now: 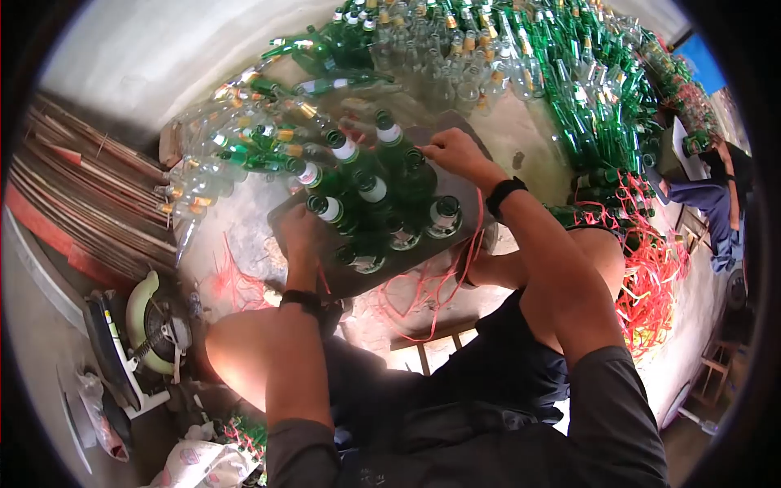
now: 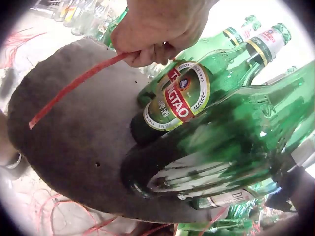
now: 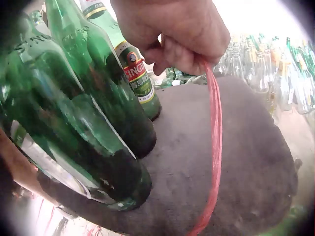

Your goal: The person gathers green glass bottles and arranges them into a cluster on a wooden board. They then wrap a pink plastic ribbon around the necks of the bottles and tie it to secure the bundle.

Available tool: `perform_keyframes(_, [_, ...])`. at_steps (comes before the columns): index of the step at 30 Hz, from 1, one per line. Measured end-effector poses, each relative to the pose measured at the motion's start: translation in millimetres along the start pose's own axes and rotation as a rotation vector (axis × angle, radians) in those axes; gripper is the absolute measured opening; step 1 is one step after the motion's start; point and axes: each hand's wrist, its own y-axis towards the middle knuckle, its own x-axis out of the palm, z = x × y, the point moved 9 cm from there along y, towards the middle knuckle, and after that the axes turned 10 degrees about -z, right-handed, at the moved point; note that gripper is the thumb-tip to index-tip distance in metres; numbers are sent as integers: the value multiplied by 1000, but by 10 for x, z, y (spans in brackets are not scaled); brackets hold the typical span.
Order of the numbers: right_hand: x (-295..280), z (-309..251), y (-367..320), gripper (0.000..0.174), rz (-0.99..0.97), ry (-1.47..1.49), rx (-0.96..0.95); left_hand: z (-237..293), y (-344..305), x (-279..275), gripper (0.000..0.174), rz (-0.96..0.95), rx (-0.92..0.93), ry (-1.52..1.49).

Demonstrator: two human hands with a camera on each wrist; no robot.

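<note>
A cluster of green beer bottles [image 1: 373, 189] stands upright on a dark grey board [image 1: 333, 279] in front of the person. The left hand [image 1: 299, 233] is at the cluster's left side. Its curled fingers grip a red plastic strap [image 2: 78, 84], whose short end sticks out over the board. On the far right side of the cluster, the right hand [image 1: 462, 154] holds another length of pinkish-red strap [image 3: 214, 132] that hangs down across the board. One bottle [image 2: 179, 98] near the left hand shows a red and green label. Between the bottles, the strap's course is hidden.
Clear and green empties [image 1: 455, 61] are heaped at the back, with more loose bottles [image 1: 244, 146] to the left. Tangled red strap [image 1: 651, 285] lies at the right. Stacked wooden strips [image 1: 89, 187] and a fan [image 1: 154, 325] are at left. Another person [image 1: 724, 187] sits far right.
</note>
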Motion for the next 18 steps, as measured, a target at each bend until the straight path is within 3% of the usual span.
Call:
perform_keyframes(4, [147, 96, 65, 55, -32, 58, -10, -2, -48, 112, 19, -82, -8, -104])
perform_keyframes(7, [105, -50, 17, 55, -49, -91, -42, -1239, 1060, -294, 8, 20, 471, 649])
perform_keyframes(8, [92, -86, 13, 52, -18, -107, -72, -1068, 904, -390, 12, -62, 269, 446])
perform_keyframes(9, [126, -63, 29, 48, 12, -125, -95, -500, 551, -190, 14, -11, 235, 526])
perform_keyframes(11, [210, 36, 92, 52, 38, -62, -90, -421, 439, -81, 13, -65, 133, 321])
perform_keyframes(12, [251, 86, 128, 50, 38, -45, -47, -302, 360, -58, 13, -59, 253, 205])
perform_keyframes(13, [288, 117, 142, 49, 35, -22, -9, -327, 432, -96, 10, -80, 287, 406])
perform_keyframes(17, [286, 64, 55, 44, -3, 82, 66, -228, 287, -31, 5, -101, 161, 396])
perform_keyframes(18, [305, 71, 40, 44, 1, 84, 76, -275, 372, -57, 7, -95, 374, 506])
